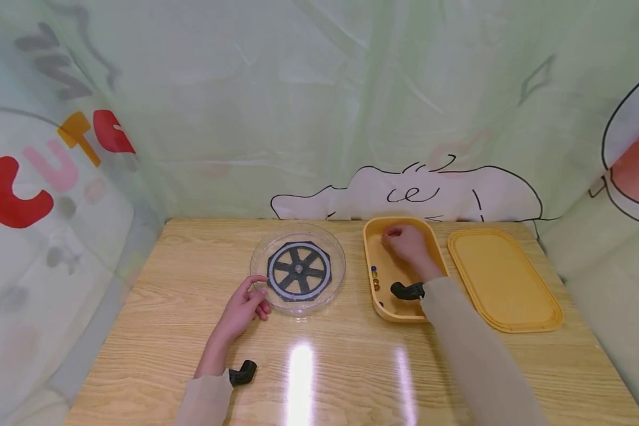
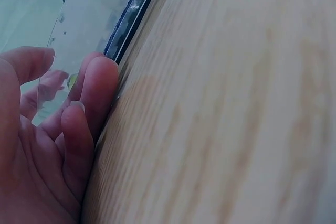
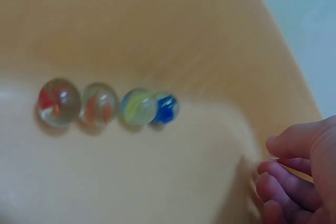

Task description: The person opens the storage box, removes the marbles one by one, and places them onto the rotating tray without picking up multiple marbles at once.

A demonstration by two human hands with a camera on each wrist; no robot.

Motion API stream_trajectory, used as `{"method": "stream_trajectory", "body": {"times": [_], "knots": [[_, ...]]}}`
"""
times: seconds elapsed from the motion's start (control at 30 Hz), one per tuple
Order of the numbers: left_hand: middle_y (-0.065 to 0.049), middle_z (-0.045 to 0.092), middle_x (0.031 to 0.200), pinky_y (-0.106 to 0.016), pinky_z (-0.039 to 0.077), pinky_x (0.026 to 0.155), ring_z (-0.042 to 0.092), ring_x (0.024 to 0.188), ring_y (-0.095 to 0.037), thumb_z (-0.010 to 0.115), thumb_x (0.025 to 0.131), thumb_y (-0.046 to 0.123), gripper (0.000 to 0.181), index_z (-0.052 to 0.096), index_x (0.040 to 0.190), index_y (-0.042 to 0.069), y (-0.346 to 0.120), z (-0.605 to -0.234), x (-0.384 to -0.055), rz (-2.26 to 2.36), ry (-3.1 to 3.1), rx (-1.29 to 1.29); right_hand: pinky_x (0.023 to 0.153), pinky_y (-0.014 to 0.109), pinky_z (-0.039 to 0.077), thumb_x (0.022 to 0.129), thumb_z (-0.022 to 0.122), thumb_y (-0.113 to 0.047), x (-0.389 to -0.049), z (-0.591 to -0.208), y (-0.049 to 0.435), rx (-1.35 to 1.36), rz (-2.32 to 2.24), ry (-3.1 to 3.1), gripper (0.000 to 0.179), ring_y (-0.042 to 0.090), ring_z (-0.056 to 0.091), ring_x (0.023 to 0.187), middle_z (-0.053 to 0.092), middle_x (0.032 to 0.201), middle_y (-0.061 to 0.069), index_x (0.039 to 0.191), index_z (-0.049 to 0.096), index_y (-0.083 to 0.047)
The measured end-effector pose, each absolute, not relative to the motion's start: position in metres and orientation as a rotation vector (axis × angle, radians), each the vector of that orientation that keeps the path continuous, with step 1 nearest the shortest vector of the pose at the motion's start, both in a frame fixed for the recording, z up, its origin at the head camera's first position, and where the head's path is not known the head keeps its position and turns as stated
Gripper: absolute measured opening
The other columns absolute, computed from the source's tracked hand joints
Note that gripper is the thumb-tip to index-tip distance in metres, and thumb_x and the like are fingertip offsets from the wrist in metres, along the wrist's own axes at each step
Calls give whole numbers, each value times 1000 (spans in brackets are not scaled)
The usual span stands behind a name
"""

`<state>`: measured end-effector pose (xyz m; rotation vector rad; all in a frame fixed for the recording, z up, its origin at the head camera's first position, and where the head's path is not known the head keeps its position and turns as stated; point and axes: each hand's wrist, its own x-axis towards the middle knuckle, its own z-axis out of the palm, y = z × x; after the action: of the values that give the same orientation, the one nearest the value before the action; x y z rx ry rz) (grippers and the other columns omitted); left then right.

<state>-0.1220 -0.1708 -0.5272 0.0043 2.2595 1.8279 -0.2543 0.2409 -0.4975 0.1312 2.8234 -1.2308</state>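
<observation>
My left hand [image 1: 247, 305] is at the near left rim of a round clear dish [image 1: 298, 309], its fingers loosely bent. In the left wrist view the fingers [image 2: 100, 85] lie along the dish's clear wall [image 2: 86, 11]. Inside the yellow tub [image 1: 369, 236], my right hand [image 1: 407, 241] reaches to the far end. Its thumb and fingers [image 3: 294, 140] are bent together by the tub's wall, with a small red spot at the tips in the head view; I cannot tell whether they hold it. Several glass marbles [image 3: 139, 107] lie along the tub's left side.
Under or in the dish shows a dark wheel-like shape [image 1: 284, 267] with spokes and a pale ring. A yellow lid [image 1: 506, 278] lies flat right of the tub. A printed curtain [image 1: 298, 118] hangs behind the wooden table [image 1: 191, 266]. Black wrist devices [image 1: 243, 373] stick out from both sleeves.
</observation>
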Motion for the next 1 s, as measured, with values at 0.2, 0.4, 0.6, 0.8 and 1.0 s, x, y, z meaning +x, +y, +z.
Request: {"method": "stream_trajectory", "body": {"times": [0.2,0.4,0.6,0.8,1.0], "knots": [[-13,65,79,-26,46,58,65,65,-27,52,105,24,29,52,134,20,-170,-530,-123,1830,2246,5,72,33,48,93,66,-16,-253,-489,243,100,-1237,2871,20,27,58,84,66,98,16,105,68,1],[-12,65,78,-26,46,57,65,64,-25,52,105,23,31,51,135,18,-171,-529,-122,1823,2259,-7,67,31,51,97,64,-17,-247,-477,242,102,-1328,2823,22,26,60,80,67,100,17,110,66,0],[-12,65,78,-26,46,57,64,64,-25,52,105,22,30,51,134,18,-172,-529,-122,1815,2270,-15,69,30,50,97,65,-21,-240,-465,238,92,-1347,2837,22,26,59,85,66,105,15,111,66,-3],[-13,65,79,-26,46,57,64,65,-27,52,105,23,29,52,134,20,-172,-527,-122,1818,2268,-20,70,34,48,97,66,-21,-234,-454,233,17,-1371,2896,22,28,58,88,66,104,14,110,68,-4],[-14,65,79,-26,46,57,64,65,-27,52,105,24,29,52,134,20,-171,-529,-123,1819,2266,-1,77,37,49,97,66,-20,-222,-437,221,-16,-1428,2870,23,28,59,93,66,107,14,113,67,-4]]}}
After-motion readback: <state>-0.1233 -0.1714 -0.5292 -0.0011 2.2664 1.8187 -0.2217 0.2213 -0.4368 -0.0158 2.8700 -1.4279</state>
